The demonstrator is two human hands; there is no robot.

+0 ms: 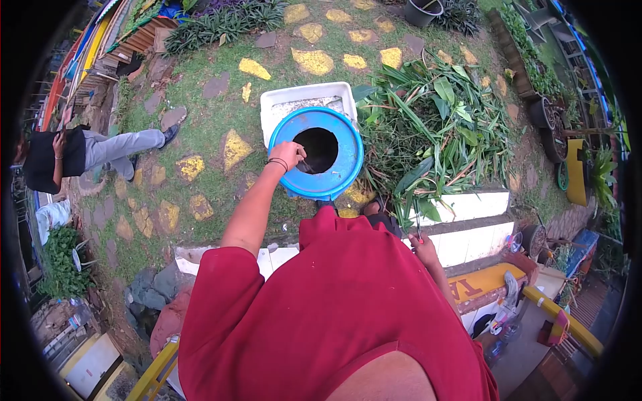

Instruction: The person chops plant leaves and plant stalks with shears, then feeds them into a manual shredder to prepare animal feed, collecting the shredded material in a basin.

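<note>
Below me stands a blue drum point(346, 170) with a wide round opening in its top; the inside is dark. My left hand point(287, 155) is over the left side of the drum's top, fingers curled together with the tips at the edge of the opening. What those fingers hold, if anything, I cannot make out. Low at my right side, my right hand point(424, 248) is closed around a thin dark tool point(418, 224) that points up toward the cut leaves. A large heap of cut green leaves and stalks point(441, 127) lies right of the drum.
Behind the drum sits a white basin point(307, 95). White-tiled steps point(468, 204) run below the heap. Yellow-painted stones point(312, 61) dot the grass. At the left, a person point(87, 150) in a black top and grey trousers is on the grass. A dark bucket point(422, 11) stands far back.
</note>
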